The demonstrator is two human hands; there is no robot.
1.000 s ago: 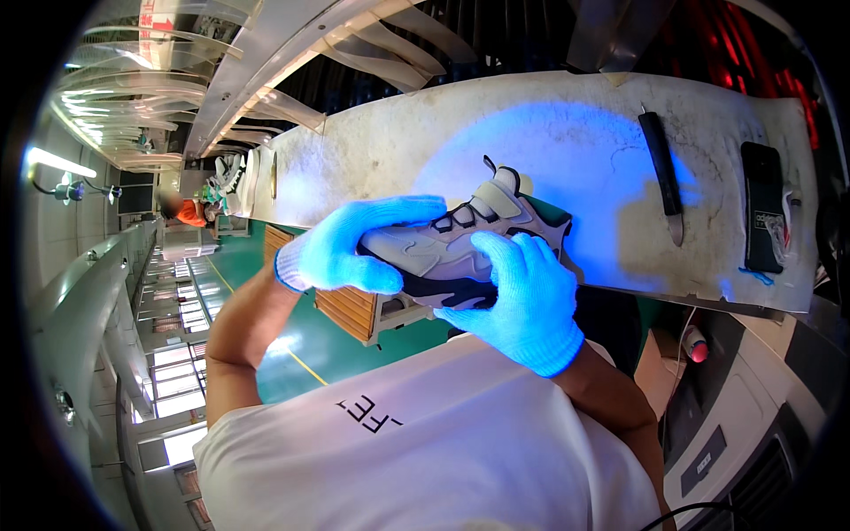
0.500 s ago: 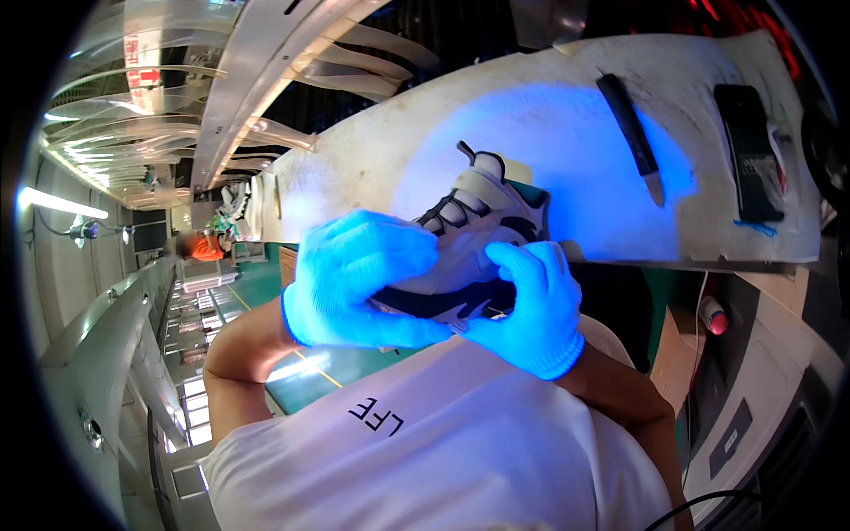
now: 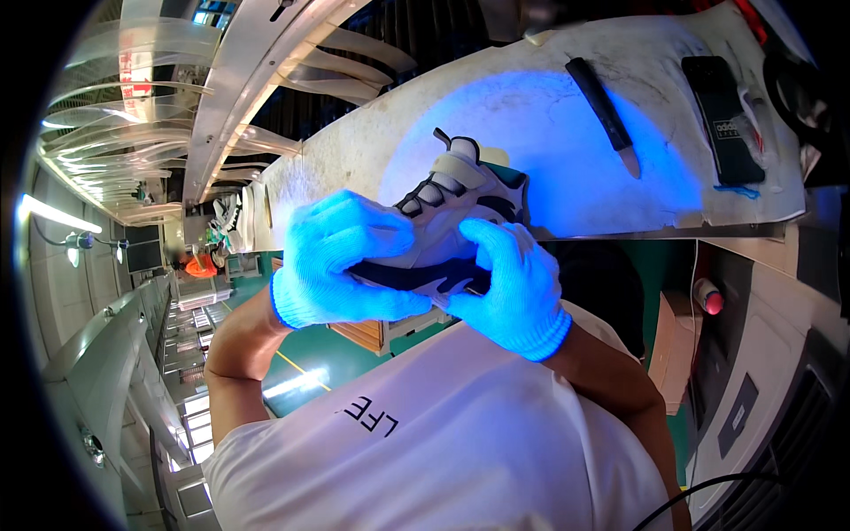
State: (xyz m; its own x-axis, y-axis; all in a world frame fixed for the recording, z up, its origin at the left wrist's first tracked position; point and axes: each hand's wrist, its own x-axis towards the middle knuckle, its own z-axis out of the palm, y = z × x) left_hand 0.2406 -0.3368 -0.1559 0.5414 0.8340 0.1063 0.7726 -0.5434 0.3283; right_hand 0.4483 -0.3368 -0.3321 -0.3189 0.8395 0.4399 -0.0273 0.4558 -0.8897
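- Both gloved hands were on a grey-and-white sneaker [image 3: 460, 199] at the front edge of the worktop [image 3: 567, 133], under blue light.
- Left hand [image 3: 350, 261] wrapped around sneaker's near side, fingers curled shut on it.
- Right hand [image 3: 513, 283] clamped over the sole edge, thumb pressing down.
- Progress judged: mid-handling, sneaker seemingly being checked or pressed; not set down.
- Dark blade tool [image 3: 604, 111] and black flat strip [image 3: 722, 115] lay untouched on worktop, well apart from either grip.

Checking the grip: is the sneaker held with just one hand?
No, both the left hand and the right hand clasp the sneaker.
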